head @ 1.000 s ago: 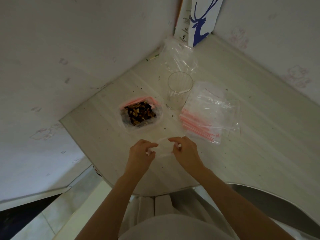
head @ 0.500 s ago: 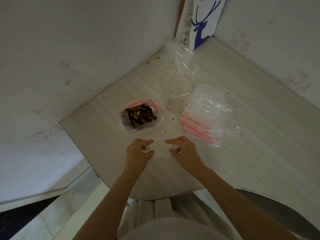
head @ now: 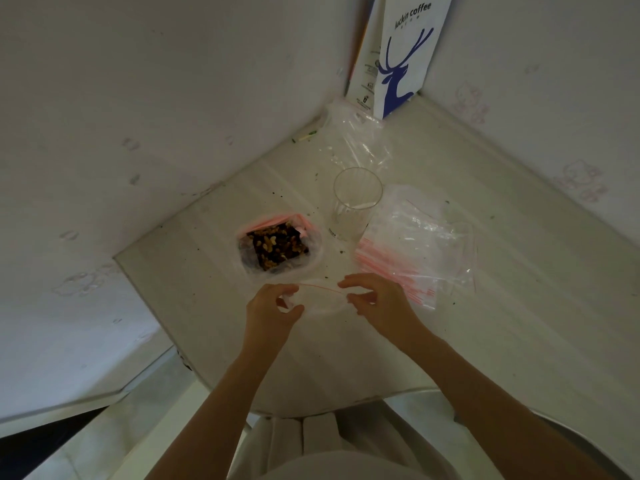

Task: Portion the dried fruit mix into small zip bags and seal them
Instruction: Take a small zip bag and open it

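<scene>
A small clear zip bag (head: 320, 299) with a red strip along its mouth hangs between my hands just above the table. My left hand (head: 273, 313) pinches its left edge and my right hand (head: 375, 299) pinches its right edge, with the mouth pulled apart. Just beyond them an open bag of dried fruit mix (head: 277, 249) sits on the table, dark pieces and pale nuts showing. To the right lies a stack of small zip bags (head: 415, 251) with red strips.
A clear glass (head: 356, 202) stands between the fruit mix and the stack. A crumpled clear plastic bag (head: 356, 140) and a white paper bag with a blue deer (head: 398, 60) fill the far corner. Walls close in left and right; the table edge (head: 311, 410) curves near me.
Both hands moved slightly away from me toward the fruit mix, and the small bag's mouth has been pulled wider, its red strip now showing.
</scene>
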